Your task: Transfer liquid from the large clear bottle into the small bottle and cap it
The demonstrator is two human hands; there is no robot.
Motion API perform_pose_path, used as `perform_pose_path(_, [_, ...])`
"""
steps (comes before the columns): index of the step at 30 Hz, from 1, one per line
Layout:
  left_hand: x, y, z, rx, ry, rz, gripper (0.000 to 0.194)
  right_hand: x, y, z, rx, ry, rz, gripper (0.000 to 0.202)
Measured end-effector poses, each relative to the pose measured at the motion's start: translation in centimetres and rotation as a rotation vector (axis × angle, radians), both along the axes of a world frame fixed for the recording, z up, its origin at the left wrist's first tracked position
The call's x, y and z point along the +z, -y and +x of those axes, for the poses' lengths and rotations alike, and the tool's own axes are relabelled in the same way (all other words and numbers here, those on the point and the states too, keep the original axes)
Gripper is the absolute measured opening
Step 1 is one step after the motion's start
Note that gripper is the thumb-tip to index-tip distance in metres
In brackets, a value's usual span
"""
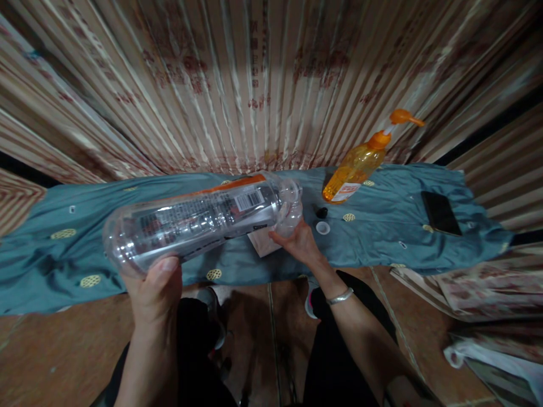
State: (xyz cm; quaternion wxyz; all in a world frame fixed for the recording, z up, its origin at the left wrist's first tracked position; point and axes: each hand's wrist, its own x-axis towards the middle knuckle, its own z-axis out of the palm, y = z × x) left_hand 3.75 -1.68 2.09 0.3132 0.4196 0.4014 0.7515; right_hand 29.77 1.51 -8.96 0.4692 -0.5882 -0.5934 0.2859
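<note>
A large clear plastic bottle [203, 217] with an orange and silver label lies nearly level across the view, its neck toward the right. My left hand [155, 282] is closed round its base end from below, thumb on the near side. At the neck end, my right hand [297, 240] has its fingers wrapped round a small clear plastic piece [291, 212], which touches the bottle's neck; whether the two are joined I cannot tell. Beneath the bottle, a pale flat item [263, 243] is partly hidden. A white cap [323, 228] and a small black piece [322, 212] lie right of my right hand.
An orange pump bottle [355, 169] stands at the back right of the teal cloth [237, 271]. Farther right lies a dark phone [441, 212]. Behind the cloth hangs a striped curtain [254, 85]. A white bag [492, 356] is at the lower right.
</note>
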Motion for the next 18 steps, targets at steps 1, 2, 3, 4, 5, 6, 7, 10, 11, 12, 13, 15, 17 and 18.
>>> perform_pose_path(1, [-0.04,-0.01,-0.03,0.003,0.003,-0.002,0.105,0.02,0.00,0.00,0.000,0.001,-0.003,0.077])
perform_pose_path(2, [-0.10,-0.02,-0.08,0.006,0.005,-0.008,0.104,0.05,0.00,0.01,0.000,0.003,-0.008,0.077])
perform_pose_path(3, [-0.17,-0.02,-0.14,0.010,0.007,-0.012,0.102,0.08,0.00,0.02,0.000,0.006,-0.013,0.076])
perform_pose_path(4, [-0.24,-0.02,-0.22,0.012,0.006,-0.016,0.100,0.11,0.01,0.03,0.000,0.009,-0.018,0.076])
perform_pose_path(5, [-0.31,-0.03,-0.30,0.012,0.004,-0.020,0.100,0.13,0.01,0.05,0.000,0.014,-0.023,0.076])
perform_pose_path(6, [-0.37,-0.03,-0.38,0.012,0.002,-0.019,0.101,0.14,0.01,0.07,0.001,0.020,-0.026,0.076])
perform_pose_path(7, [-0.40,-0.05,-0.43,0.013,0.001,-0.017,0.103,0.14,0.01,0.09,0.002,0.027,-0.028,0.076])
perform_pose_path(10, [-0.33,-0.10,-0.44,0.016,-0.005,-0.012,0.111,0.04,-0.01,0.14,0.007,0.056,-0.022,0.074])
perform_pose_path(11, [-0.27,-0.11,-0.40,0.017,-0.008,-0.009,0.112,-0.01,-0.03,0.15,0.008,0.066,-0.019,0.074])
perform_pose_path(12, [-0.22,-0.13,-0.36,0.015,-0.013,-0.008,0.113,-0.05,-0.04,0.15,0.008,0.075,-0.018,0.074])
perform_pose_path(13, [-0.18,-0.16,-0.34,0.015,-0.021,-0.008,0.114,-0.09,-0.05,0.15,0.008,0.083,-0.017,0.074])
perform_pose_path(15, [-0.19,-0.21,-0.36,0.024,-0.035,-0.009,0.117,-0.10,-0.05,0.14,0.005,0.099,-0.023,0.076])
perform_pose_path(17, [-0.31,-0.26,-0.49,0.034,-0.045,-0.023,0.119,-0.04,-0.03,0.12,0.002,0.114,-0.036,0.077])
perform_pose_path(18, [-0.40,-0.27,-0.57,0.038,-0.049,-0.032,0.120,0.02,-0.02,0.11,0.001,0.119,-0.042,0.076])
